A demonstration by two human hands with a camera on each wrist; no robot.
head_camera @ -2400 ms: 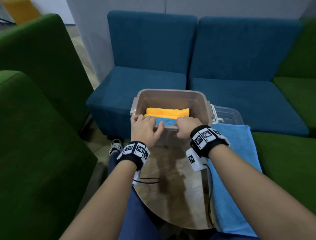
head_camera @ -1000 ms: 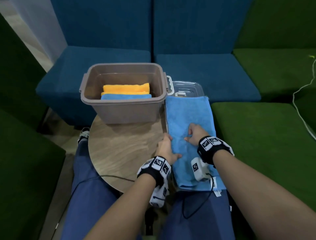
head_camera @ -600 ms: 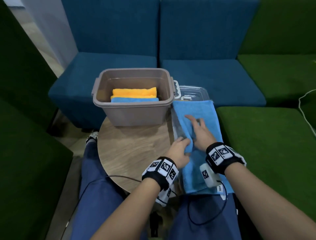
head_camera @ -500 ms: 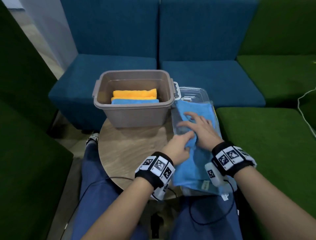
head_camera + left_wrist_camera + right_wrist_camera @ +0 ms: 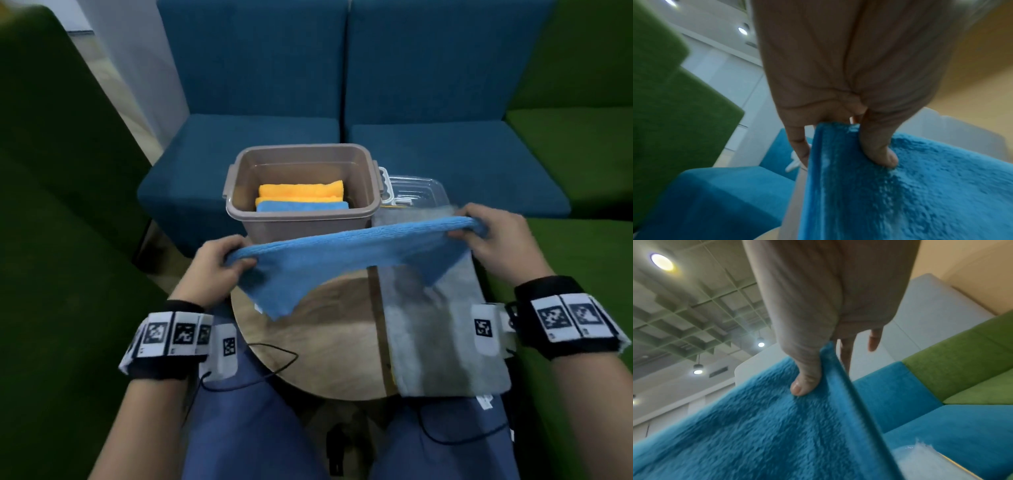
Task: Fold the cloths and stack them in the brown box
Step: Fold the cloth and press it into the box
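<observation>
A blue cloth [image 5: 342, 260] hangs stretched in the air between my two hands, just in front of the brown box [image 5: 301, 219]. My left hand [image 5: 219, 263] pinches its left corner, thumb on top [image 5: 877, 146]. My right hand [image 5: 479, 229] pinches the right corner, thumb pressed on the blue cloth [image 5: 777, 426]. Inside the box lie folded orange cloths [image 5: 301, 190] with a folded blue cloth [image 5: 301, 206] in front. A grey cloth [image 5: 442, 329] lies flat on the right part of the round wooden table [image 5: 325, 342].
A clear plastic lid [image 5: 414, 192] lies behind the grey cloth, right of the box. Blue sofa seats [image 5: 445, 161] stand behind the table, green seats [image 5: 582, 267] to the right and left [image 5: 51, 240]. Thin black cables [image 5: 260, 370] run over my lap.
Both hands have lifted the blue cloth off the pile on the right and spread it wide in the air. A grey cloth now shows where it lay.
</observation>
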